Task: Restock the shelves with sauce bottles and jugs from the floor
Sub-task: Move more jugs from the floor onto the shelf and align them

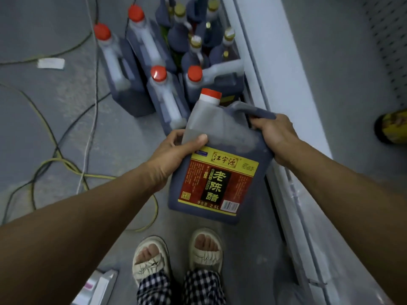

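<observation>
Fingers of both the left hand [176, 148] and right hand [275, 134] grip one jug [220, 172]; four jugs [167, 95] stand on the floor.

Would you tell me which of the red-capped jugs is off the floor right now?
The labelled jug, held between the left hand and right hand; the other four stand on the floor.

jugs [141, 69] crowd floor (cables [66, 164] left), shelf [275, 84] right

Label [217, 183] on the held vinegar jug [220, 164]: yellow header band reads 江宇源; central black panel reads 老陈醋; bottom yellow strip reads 净含量 2.5L beside a barcode. Smaller print on the label illegible.
</observation>
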